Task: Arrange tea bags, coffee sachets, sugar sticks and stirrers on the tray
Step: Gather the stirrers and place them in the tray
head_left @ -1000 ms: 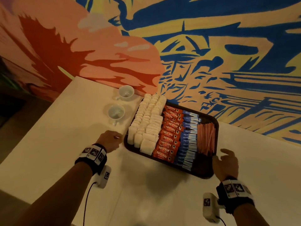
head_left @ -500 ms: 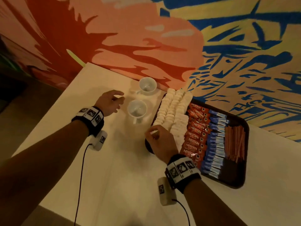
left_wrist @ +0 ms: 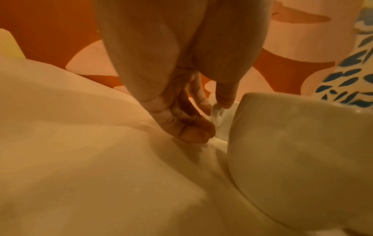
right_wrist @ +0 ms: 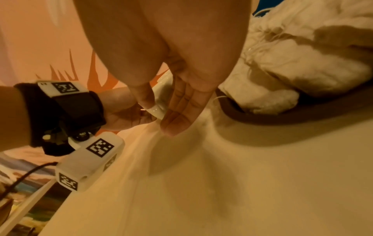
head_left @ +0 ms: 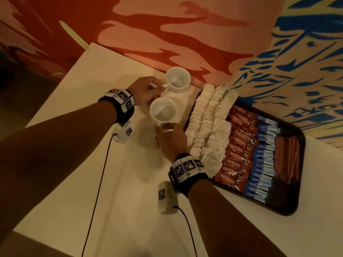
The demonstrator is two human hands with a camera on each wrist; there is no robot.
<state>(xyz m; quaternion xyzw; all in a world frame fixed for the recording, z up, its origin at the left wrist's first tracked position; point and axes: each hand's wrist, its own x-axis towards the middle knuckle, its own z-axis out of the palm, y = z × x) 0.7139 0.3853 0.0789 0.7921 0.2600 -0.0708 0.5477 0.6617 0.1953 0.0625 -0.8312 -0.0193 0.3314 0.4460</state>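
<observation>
A dark brown tray (head_left: 289, 208) on the white table holds rows of white tea bags (head_left: 209, 127), red coffee sachets (head_left: 239, 145), blue sugar sticks (head_left: 263, 156) and brown stirrers (head_left: 286, 160). Left of the tray stand two empty white cups. My left hand (head_left: 157, 88) pinches the handle of the far cup (head_left: 178, 79); the left wrist view shows thumb and fingers (left_wrist: 201, 102) on that handle (left_wrist: 217, 111). My right hand (head_left: 167, 130) pinches the handle of the near cup (head_left: 163, 110), with the handle (right_wrist: 157, 110) seen between thumb and fingers.
A painted wall runs close behind the cups and the tray. The table's left edge (head_left: 61, 93) drops to a dark floor. The tray rim (right_wrist: 262, 118) lies just right of my right hand. Wrist camera cables trail over the table in front.
My left hand moved forward to the far cup's handle. My right hand left the tray's near side, crossed left and took the near cup's handle. The head view swung left and closer.
</observation>
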